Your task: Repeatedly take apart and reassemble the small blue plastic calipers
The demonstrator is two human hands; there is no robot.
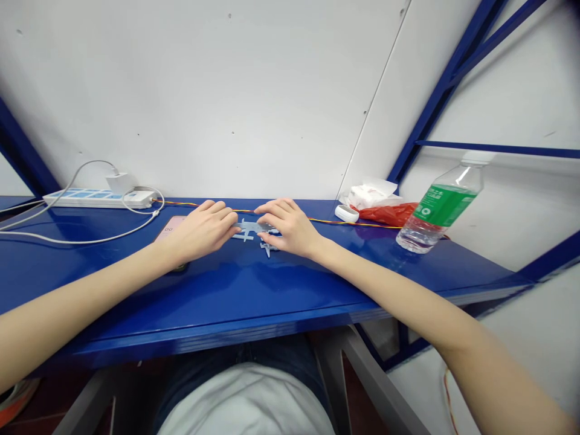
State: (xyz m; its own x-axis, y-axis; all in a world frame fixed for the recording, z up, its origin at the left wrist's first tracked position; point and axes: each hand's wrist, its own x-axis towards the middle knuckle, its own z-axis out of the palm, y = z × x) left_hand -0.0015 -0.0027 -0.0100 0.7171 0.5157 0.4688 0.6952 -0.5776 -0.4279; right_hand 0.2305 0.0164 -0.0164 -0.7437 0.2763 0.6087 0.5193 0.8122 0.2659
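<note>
A pale blue plastic model plane piece (251,227) lies across the blue metal shelf top (272,287), pinched between my hands. My left hand (200,231) grips its left end with the fingertips. My right hand (287,226) covers its right end from above. Just below, a second small plane-shaped piece (268,246) rests on the shelf near my right hand. A thin pale blue part (243,237) sticks out under the held piece, and its link to that piece is hidden.
A white power strip (97,199) with a charger and white cable sits back left. A pink flat item (170,225) lies under my left wrist. On the right are a thin orange-yellow wire (344,222), a white round object (347,212), tissues (369,194), a red bag (389,213) and a green-labelled water bottle (437,211).
</note>
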